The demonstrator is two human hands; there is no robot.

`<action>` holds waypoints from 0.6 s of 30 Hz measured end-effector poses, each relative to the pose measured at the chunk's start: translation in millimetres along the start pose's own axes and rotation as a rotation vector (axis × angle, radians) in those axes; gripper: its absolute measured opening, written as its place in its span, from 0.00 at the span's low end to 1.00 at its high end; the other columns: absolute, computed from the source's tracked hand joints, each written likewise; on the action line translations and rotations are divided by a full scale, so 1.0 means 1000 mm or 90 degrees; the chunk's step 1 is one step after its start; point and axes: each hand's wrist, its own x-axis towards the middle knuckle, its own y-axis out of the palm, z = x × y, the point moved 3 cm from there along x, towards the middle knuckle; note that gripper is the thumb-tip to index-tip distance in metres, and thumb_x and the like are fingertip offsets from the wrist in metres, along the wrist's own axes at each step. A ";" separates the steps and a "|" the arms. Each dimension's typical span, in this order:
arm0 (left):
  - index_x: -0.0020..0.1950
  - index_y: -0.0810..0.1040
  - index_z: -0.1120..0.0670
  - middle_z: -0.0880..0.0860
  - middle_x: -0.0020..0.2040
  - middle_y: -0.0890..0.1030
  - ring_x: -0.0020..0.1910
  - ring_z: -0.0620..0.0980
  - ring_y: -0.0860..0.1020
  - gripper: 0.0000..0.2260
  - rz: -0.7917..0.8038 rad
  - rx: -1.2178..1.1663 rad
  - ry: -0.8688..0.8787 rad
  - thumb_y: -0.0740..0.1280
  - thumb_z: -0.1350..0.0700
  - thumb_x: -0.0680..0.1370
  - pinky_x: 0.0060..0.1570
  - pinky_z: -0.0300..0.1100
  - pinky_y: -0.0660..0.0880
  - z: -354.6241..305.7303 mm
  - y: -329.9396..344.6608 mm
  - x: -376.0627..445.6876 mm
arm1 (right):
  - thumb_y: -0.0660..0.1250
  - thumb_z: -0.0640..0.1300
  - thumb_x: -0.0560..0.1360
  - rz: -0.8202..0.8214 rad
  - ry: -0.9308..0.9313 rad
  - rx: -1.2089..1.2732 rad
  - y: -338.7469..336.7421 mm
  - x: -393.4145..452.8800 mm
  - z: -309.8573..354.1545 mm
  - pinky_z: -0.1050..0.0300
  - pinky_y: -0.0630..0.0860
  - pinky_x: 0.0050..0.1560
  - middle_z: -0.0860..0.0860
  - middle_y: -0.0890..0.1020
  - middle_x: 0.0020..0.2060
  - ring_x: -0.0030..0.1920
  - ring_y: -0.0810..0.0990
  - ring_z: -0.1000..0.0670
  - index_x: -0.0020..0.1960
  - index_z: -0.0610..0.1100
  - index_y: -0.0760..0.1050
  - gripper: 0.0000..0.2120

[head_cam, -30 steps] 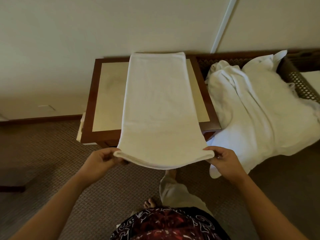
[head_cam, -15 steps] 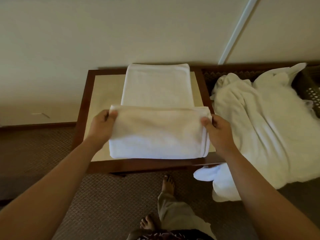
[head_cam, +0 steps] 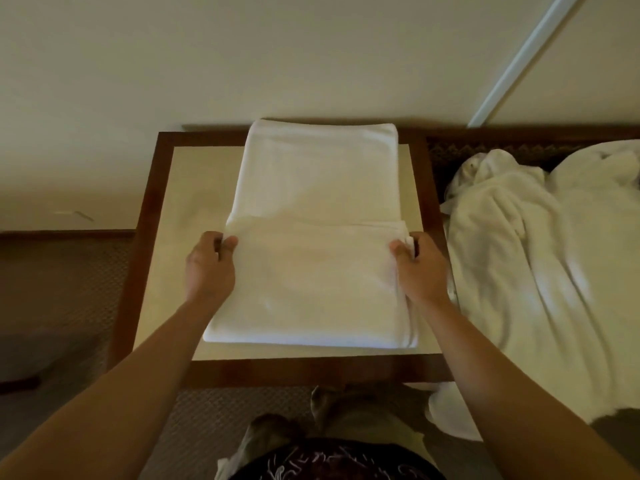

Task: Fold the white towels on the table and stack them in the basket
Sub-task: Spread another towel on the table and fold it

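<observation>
A white towel [head_cam: 317,237] lies on the small wooden table [head_cam: 138,271], its near part folded over toward the far end. My left hand [head_cam: 207,265] pinches the left corner of the folded edge. At the right corner of that same edge my right hand [head_cam: 419,268] pinches the towel. The folded edge lies about halfway up the towel. To the right, a heap of loose white towels [head_cam: 540,271] drapes over a dark woven basket [head_cam: 460,150], most of which is hidden.
A cream wall stands just behind the table. Brown carpet [head_cam: 62,306] covers the floor to the left and in front. My legs and feet [head_cam: 332,414] are at the table's near edge. A towel end [head_cam: 446,410] hangs to the floor at the right.
My hands lifted the towel's near end from below the table edge, carried it forward over the table and laid it down, folding the towel. The view moved closer to the table.
</observation>
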 end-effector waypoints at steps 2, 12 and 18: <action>0.59 0.75 0.54 0.52 0.50 0.79 0.48 0.55 0.76 0.11 -0.015 -0.004 0.013 0.61 0.48 0.85 0.47 0.47 0.70 -0.001 0.001 0.006 | 0.67 0.50 0.82 -0.003 -0.018 -0.019 0.003 0.006 0.004 0.72 0.70 0.35 0.58 0.79 0.42 0.42 0.78 0.60 0.58 0.46 0.76 0.09; 0.77 0.65 0.49 0.53 0.80 0.61 0.79 0.56 0.61 0.22 0.079 0.279 0.342 0.56 0.43 0.85 0.75 0.59 0.60 -0.006 0.007 -0.062 | 0.51 0.59 0.84 0.036 -0.227 -0.383 0.029 -0.064 0.023 0.34 0.53 0.77 0.47 0.51 0.83 0.82 0.51 0.42 0.82 0.50 0.53 0.30; 0.84 0.41 0.44 0.47 0.83 0.35 0.82 0.51 0.35 0.34 0.295 0.426 0.450 0.41 0.30 0.81 0.80 0.55 0.39 0.031 0.027 -0.097 | 0.45 0.75 0.79 0.227 -0.344 -0.594 0.059 -0.129 -0.016 0.36 0.39 0.79 0.51 0.39 0.83 0.82 0.36 0.43 0.84 0.54 0.41 0.41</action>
